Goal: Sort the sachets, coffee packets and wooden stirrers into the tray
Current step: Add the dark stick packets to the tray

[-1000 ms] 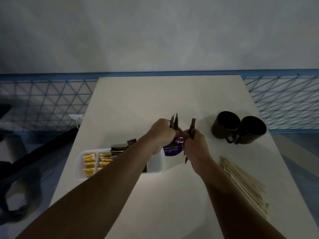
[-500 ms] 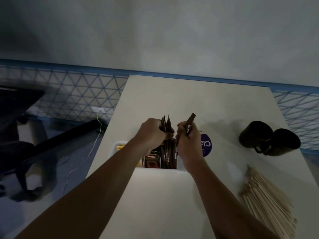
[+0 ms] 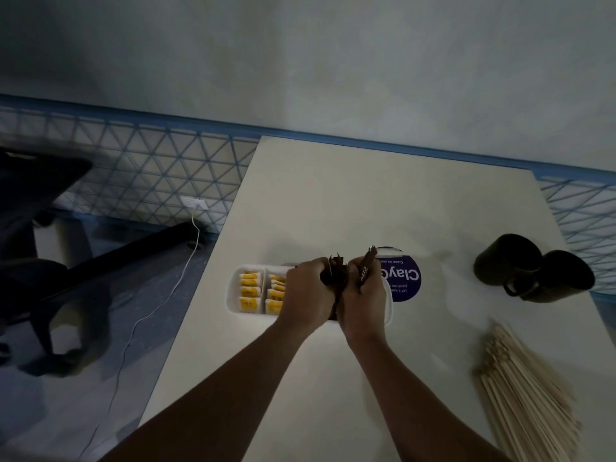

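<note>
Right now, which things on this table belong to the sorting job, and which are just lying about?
Job: white tray, yellow sachets, coffee packets gripped by left hand and right hand, wooden stirrers.
Lying about: two dark mugs, round purple label.

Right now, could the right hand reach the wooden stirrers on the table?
Probably yes, once freed: the right hand holds a coffee packet above the tray, but only bare table lies between it and the wooden stirrers on its own side.
</note>
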A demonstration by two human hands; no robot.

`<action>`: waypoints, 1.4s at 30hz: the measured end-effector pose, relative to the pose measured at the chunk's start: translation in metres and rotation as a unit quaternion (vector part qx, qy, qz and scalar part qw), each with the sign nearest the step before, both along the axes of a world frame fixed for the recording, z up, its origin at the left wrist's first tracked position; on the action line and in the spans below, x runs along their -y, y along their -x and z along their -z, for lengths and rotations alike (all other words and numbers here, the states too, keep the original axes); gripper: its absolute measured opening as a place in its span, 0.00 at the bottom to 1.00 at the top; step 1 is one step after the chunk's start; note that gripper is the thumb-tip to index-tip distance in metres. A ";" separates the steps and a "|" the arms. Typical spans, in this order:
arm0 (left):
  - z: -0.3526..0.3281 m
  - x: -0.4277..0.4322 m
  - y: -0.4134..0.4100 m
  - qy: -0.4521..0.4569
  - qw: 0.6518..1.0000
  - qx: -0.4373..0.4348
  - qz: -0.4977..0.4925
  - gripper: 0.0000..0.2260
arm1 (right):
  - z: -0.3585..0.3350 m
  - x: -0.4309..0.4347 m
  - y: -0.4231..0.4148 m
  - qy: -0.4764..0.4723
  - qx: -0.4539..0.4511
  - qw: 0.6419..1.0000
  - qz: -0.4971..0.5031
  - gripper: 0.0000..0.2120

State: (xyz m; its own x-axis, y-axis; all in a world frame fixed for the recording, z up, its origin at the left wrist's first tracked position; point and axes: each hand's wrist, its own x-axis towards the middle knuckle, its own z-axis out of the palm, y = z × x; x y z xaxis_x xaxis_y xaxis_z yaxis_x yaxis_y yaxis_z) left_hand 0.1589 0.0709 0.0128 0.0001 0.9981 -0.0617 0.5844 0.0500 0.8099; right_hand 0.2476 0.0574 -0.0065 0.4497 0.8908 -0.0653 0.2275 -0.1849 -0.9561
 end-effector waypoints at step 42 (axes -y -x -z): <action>-0.001 -0.001 0.015 0.080 0.987 -0.041 0.134 0.41 | -0.003 0.010 -0.057 0.145 0.066 0.975 -0.153 0.18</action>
State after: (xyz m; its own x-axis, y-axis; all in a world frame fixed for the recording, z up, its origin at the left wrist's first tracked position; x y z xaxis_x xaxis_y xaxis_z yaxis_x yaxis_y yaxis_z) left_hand 0.1439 0.0716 0.0137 0.2505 0.9407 -0.2289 0.6578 0.0081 0.7531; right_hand 0.3047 0.0477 -0.0031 0.1871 0.9375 -0.2932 0.4326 -0.3467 -0.8323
